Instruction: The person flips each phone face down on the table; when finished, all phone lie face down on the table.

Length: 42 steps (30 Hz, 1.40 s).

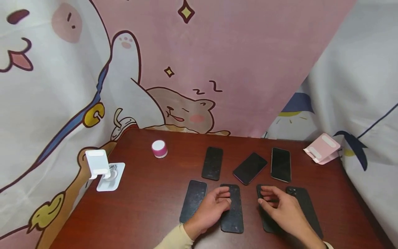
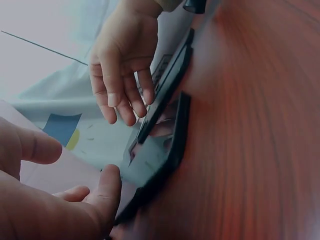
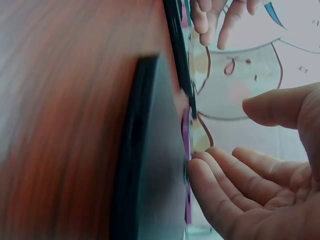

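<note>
while the left hand (image 1: 214, 208) is held open over a smudged phone (image 1: 235, 218) on a reddish-brown tabletop (image 1: 149, 204), the right hand (image 1: 285, 210) is held open too, and a plain black phone (image 1: 268, 224) beneath it is partly covered. on both hands the fingers are loosely bent and the thumbs set apart; whether the phones are touched cannot be told. just left of the left hand, a slightly turned phone (image 1: 192, 200) is laid; at this near row's right end, a camera-side-up phone (image 1: 308, 207) is placed. farther back, from left to right, a dark phone (image 1: 212, 163), a slanted purple-edged phone (image 1: 250, 168) and a light-rimmed phone (image 1: 281, 164) are lined up. at the left edge a white stand (image 1: 97, 162) is set, with a pink jar (image 1: 160, 151) behind it to the right. near the right edge, a pink stand (image 1: 323, 148) is seen. the tabletop is backed by a cartoon-printed cloth (image 1: 248, 69).
</note>
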Motion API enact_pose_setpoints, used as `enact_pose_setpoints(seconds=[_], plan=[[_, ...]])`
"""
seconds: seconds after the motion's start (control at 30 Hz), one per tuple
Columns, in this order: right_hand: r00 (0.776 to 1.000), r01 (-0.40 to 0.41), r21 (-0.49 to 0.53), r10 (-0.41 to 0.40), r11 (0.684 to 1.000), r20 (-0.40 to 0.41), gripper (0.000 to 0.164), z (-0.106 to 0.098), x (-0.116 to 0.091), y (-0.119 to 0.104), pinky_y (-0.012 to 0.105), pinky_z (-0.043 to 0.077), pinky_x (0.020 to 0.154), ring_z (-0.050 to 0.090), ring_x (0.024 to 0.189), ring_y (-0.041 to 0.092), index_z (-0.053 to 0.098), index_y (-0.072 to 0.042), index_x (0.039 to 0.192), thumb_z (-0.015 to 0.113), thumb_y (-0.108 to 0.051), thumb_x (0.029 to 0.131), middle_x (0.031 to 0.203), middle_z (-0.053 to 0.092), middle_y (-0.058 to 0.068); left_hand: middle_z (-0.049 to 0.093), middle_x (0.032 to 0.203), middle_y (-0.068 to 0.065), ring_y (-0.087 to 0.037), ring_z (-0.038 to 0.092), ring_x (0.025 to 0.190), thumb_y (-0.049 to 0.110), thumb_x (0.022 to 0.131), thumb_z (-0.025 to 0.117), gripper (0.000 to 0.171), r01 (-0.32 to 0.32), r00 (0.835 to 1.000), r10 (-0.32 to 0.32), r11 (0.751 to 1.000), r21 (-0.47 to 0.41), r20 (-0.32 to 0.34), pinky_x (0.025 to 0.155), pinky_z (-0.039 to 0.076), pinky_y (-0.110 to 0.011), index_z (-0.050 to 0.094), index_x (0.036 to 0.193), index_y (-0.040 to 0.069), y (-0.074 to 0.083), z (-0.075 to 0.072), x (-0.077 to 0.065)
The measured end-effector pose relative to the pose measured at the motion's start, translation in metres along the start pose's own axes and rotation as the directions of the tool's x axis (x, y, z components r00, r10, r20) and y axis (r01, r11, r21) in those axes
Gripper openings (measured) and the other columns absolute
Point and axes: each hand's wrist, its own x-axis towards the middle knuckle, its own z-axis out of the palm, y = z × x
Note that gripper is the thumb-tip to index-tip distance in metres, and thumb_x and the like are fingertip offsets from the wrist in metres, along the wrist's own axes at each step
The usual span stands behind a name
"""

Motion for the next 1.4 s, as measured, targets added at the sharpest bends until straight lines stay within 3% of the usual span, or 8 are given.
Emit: enact_pose_setpoints(seconds=[0.17, 0.3, 0.57, 0.67, 0.83, 1.07, 1.3, 1.4], plan=[[0.991, -0.074, 0.114, 0.061, 0.991, 0.118, 0.050, 0.013, 0.004, -0.013, 0.023, 0.062, 0.080, 0.073, 0.112, 0.025, 0.063, -0.008, 0.140, 0.080, -0.025, 0.096, 0.129, 0.073, 0.011, 0.061, 0.141, -0.028, -0.040, 0.064, 0.127, 0.008, 0.099, 0.063, 0.051, -0.052, 0.998, 0.054, 0.993, 0.106, -0.016, 0.095, 0.060, -0.034, 0.052, 0.145, -0.011, 0.000, -0.022, -0.009], [0.976, -0.148, 0.202, 0.110, 0.968, 0.191, 0.053, 0.023, 0.005, -0.020, 0.026, 0.062, 0.076, 0.072, 0.116, 0.025, 0.059, -0.010, 0.144, 0.078, -0.025, 0.097, 0.137, 0.070, 0.013, 0.059, 0.142, -0.032, -0.040, 0.065, 0.126, 0.008, 0.098, 0.063, 0.054, -0.033, 0.999, 0.036, 0.989, 0.142, -0.016, 0.093, 0.060, -0.036, 0.049, 0.146, -0.013, 0.003, -0.032, -0.015], [0.929, -0.312, 0.438, 0.173, 0.843, 0.328, 0.063, 0.041, -0.002, -0.025, 0.035, 0.066, 0.080, 0.064, 0.127, 0.033, 0.049, -0.002, 0.151, 0.077, -0.019, 0.098, 0.150, 0.056, 0.024, 0.050, 0.150, -0.038, -0.046, 0.056, 0.138, 0.007, 0.103, 0.055, 0.062, 0.107, 0.993, -0.103, 0.992, -0.061, 0.055, 0.107, 0.053, -0.060, 0.030, 0.156, -0.015, 0.007, -0.029, -0.015], [0.930, -0.309, 0.458, 0.164, 0.834, 0.329, 0.063, 0.043, -0.005, -0.023, 0.033, 0.065, 0.083, 0.062, 0.130, 0.034, 0.048, -0.001, 0.151, 0.077, -0.019, 0.097, 0.151, 0.055, 0.025, 0.054, 0.147, -0.034, -0.044, 0.058, 0.135, 0.008, 0.103, 0.054, 0.067, 0.123, 0.992, -0.122, 0.988, -0.091, 0.023, 0.106, 0.055, -0.060, 0.024, 0.159, -0.015, 0.005, -0.027, -0.012], [0.927, -0.320, 0.519, 0.148, 0.793, 0.344, 0.065, 0.042, -0.007, -0.023, 0.038, 0.066, 0.084, 0.058, 0.135, 0.041, 0.043, 0.003, 0.154, 0.074, -0.016, 0.099, 0.154, 0.051, 0.029, 0.056, 0.146, -0.028, -0.036, 0.060, 0.128, 0.017, 0.108, 0.052, 0.064, 0.144, 0.989, -0.147, 0.986, -0.082, -0.032, 0.099, 0.060, -0.053, 0.027, 0.160, -0.010, 0.003, -0.024, -0.009], [0.933, -0.321, 0.487, 0.183, 0.812, 0.311, 0.061, 0.042, -0.005, -0.026, 0.036, 0.066, 0.083, 0.063, 0.130, 0.035, 0.049, 0.000, 0.151, 0.075, -0.017, 0.099, 0.152, 0.055, 0.026, 0.052, 0.150, -0.030, -0.039, 0.059, 0.130, 0.020, 0.110, 0.051, 0.060, 0.113, 0.992, -0.115, 0.993, -0.045, -0.046, 0.097, 0.061, -0.053, 0.032, 0.159, -0.009, 0.006, -0.019, -0.010], [0.933, -0.338, 0.520, 0.206, 0.784, 0.295, 0.057, 0.044, -0.005, -0.028, 0.040, 0.067, 0.078, 0.069, 0.120, 0.029, 0.053, 0.001, 0.149, 0.075, -0.016, 0.099, 0.146, 0.060, 0.026, 0.060, 0.139, -0.024, -0.027, 0.061, 0.120, 0.013, 0.107, 0.053, 0.055, 0.094, 0.994, -0.096, 0.994, -0.058, -0.044, 0.093, 0.062, -0.047, 0.038, 0.154, -0.013, 0.006, -0.019, -0.011], [0.935, -0.330, 0.506, 0.201, 0.797, 0.293, 0.056, 0.047, -0.004, -0.029, 0.039, 0.067, 0.076, 0.073, 0.112, 0.027, 0.056, 0.001, 0.146, 0.077, -0.016, 0.097, 0.134, 0.067, 0.025, 0.063, 0.132, -0.021, -0.023, 0.063, 0.112, 0.007, 0.103, 0.054, 0.051, 0.078, 0.996, -0.081, 0.995, -0.058, -0.037, 0.086, 0.063, -0.040, 0.046, 0.150, -0.013, 0.004, -0.019, -0.008]])
